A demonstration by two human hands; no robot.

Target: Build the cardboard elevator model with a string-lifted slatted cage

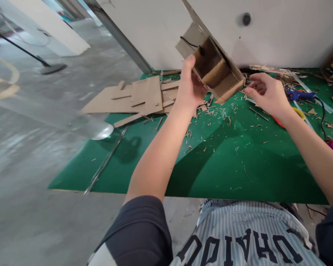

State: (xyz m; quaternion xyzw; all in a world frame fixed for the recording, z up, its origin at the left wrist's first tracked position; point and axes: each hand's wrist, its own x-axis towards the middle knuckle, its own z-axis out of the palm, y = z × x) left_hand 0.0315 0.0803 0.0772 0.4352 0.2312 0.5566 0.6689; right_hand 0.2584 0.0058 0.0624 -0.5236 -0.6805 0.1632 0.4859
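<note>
A cardboard box (211, 79) with an inner divider is held up, tilted, over the green table; its long flap rises to the upper left. My left hand (191, 83) grips its left side, the thumb on the near edge and the fingers mostly hidden behind. A black cable (189, 42) comes out of a hole in the box wall. Close to the box's lower right corner is my right hand (266, 90), with thumb and fingers curled together. Whatever is between those fingertips is too small to make out.
Flat cardboard pieces (147, 94) lie at the table's left rear. On the right is a blue glue gun (301, 95) with a black cord, near a yellow-handled tool (299, 112). Scraps litter the green tabletop (227, 173). A white wall (280, 33) stands behind.
</note>
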